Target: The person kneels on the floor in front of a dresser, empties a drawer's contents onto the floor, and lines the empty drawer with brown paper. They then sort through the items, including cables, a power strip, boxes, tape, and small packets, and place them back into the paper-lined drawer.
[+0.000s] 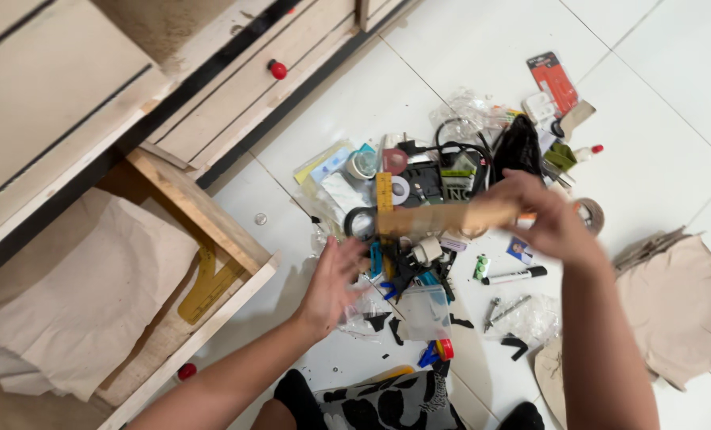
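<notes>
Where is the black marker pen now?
In the head view, the black marker pen lies on the white floor, right of centre, below the right hand.

Left hand [333, 279] open with fingers spread; right hand [546, 219] raised, fingers curled shut in a grip
</notes>
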`<control>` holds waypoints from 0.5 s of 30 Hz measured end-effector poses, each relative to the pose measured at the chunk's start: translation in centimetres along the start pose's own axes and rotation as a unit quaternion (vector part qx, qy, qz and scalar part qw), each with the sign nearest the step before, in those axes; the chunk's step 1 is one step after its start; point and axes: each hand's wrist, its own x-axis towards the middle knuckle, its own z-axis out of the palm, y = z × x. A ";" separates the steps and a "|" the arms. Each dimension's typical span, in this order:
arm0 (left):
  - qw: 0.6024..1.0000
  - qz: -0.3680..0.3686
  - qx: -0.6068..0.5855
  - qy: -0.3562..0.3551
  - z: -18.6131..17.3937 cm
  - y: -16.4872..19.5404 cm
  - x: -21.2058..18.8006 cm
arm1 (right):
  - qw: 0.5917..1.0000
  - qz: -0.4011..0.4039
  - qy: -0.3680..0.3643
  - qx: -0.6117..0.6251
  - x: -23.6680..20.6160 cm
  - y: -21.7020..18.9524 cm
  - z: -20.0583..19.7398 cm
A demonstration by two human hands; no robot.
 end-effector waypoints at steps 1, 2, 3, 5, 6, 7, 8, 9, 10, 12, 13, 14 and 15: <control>0.988 -0.092 -0.117 -0.032 0.8 0.7 -0.1 | 0.997 -0.057 -0.009 -0.050 0.2 -1.4 1.6; 0.993 -0.069 -0.076 -0.060 1.5 1.1 -0.3 | 0.989 -0.113 -0.018 -0.099 0.2 -2.7 3.3; 0.994 -0.048 -0.037 -0.087 1.9 1.4 -0.3 | 0.987 -0.115 -0.014 -0.110 -0.1 -4.0 4.9; 0.992 0.023 0.022 -0.124 1.7 1.8 -0.4 | 0.984 -0.121 -0.005 -0.133 -0.6 -5.8 7.1; 0.987 0.071 0.041 -0.136 1.3 1.9 -0.4 | 0.996 -0.087 0.028 0.006 -0.5 -6.2 7.5; 0.980 0.116 0.062 -0.148 0.8 1.7 -0.4 | 0.986 -0.047 0.061 0.146 -0.5 -6.4 7.9; 0.977 0.137 0.099 -0.133 0.2 1.6 -0.5 | 0.955 -0.006 0.095 0.282 -0.5 -6.4 8.3; 0.971 0.157 0.134 -0.119 -0.4 1.4 -0.5 | 0.937 0.043 0.140 0.316 -0.4 -6.2 8.5; 0.964 0.176 0.170 -0.104 -0.8 1.2 -0.6 | 0.914 0.093 0.185 0.348 -0.2 -5.9 8.7; 0.957 0.182 0.207 -0.094 -1.3 0.6 -0.6 | 0.899 0.192 0.205 0.335 -0.3 -5.4 8.9; 0.952 0.186 0.228 -0.088 -1.5 0.5 -0.7 | 0.908 0.238 0.180 0.294 -0.2 -5.1 9.2; 0.933 0.234 0.256 -0.095 -1.5 0.5 -0.8 | 0.912 0.283 0.154 0.252 -0.3 -4.9 9.4; 0.911 0.281 0.283 -0.102 -1.4 0.4 -1.0 | 0.952 0.212 0.149 0.162 -0.5 -4.9 9.5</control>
